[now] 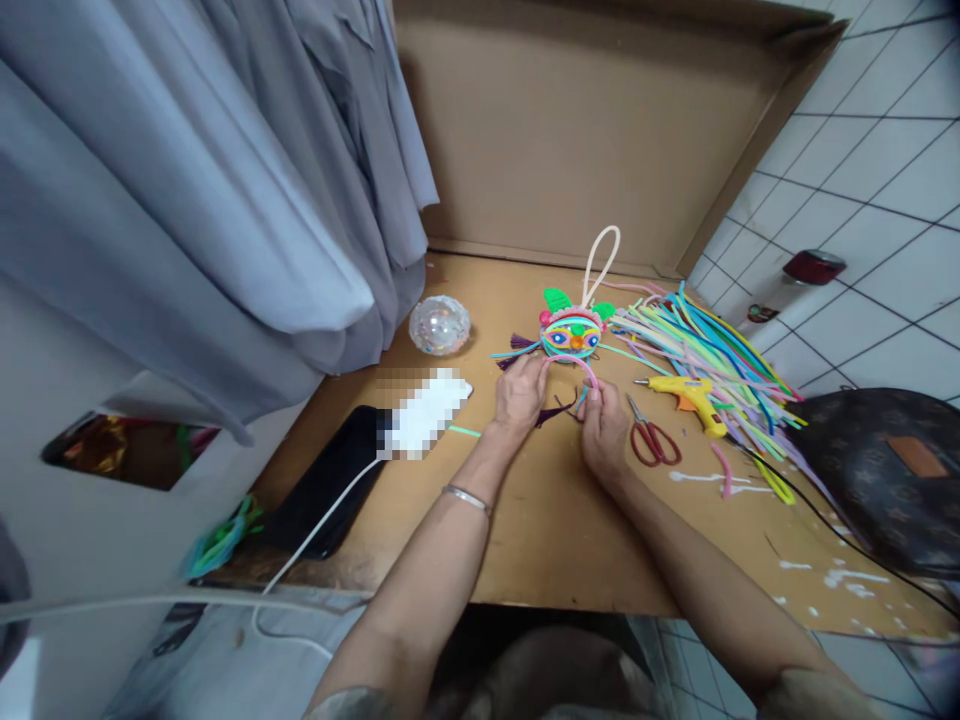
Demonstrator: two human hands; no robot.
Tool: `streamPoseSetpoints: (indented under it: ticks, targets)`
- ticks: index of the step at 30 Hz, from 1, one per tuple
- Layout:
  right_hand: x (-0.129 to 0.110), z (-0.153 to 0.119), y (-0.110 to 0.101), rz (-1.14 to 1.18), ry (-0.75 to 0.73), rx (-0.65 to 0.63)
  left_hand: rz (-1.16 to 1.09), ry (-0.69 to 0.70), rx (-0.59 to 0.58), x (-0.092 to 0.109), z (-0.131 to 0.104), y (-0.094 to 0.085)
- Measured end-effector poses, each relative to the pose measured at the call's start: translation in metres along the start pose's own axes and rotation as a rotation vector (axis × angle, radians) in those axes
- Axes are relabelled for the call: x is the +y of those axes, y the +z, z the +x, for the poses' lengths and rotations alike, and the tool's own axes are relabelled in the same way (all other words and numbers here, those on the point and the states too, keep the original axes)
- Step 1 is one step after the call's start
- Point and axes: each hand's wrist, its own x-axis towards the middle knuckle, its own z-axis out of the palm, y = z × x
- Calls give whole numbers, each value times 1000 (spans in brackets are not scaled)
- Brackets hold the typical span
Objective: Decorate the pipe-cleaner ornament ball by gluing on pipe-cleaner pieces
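A pink pipe cleaner (576,362) arches between my two hands. The fingers of my left hand (521,392) are closed at its left end, while my right hand (606,425) pinches its right end. Just beyond the arch sits a colourful animal-face craft (571,338) with blue eyes, an orange nose, green leaf-like ears and a cream loop on top. Dark purple tassels (523,343) lie by its left side, and another dark purple tassel (553,413) rests between my hands. Red-handled scissors (654,442) lie right of my right hand.
A yellow glue gun (694,395) lies beside a spread of coloured pipe cleaners (697,350). A brown bag (885,470) stands at the right edge. Leftward are a clear faceted bowl (440,326), a black tablet-like slab (330,490) and a white cable (315,530). Cardboard (562,130) backs the table.
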Motion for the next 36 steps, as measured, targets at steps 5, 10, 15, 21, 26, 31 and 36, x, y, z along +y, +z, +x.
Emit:
streamPoseSetpoints:
  ticks: [5,10,15,21,26,31,36]
  targets:
    - [7,5,0,-14,-27,38,156,-44,-128,12,-4,-2]
    - [10,12,-1,-2,-6,76,137,-10,-141,20,-7,-4]
    - [8,13,-3,12,9,47,9,-183,20,6,-1,-11]
    - [11,11,2,47,-7,18,278,-307,38,-12,26,-19]
    - [15,8,7,54,-67,-2,481,-402,-155,-14,39,-12]
    - [15,7,7,38,-62,-21,550,-409,-157,-23,38,-9]
    - [17,10,8,57,23,-29,479,-410,-63,-29,35,-7]
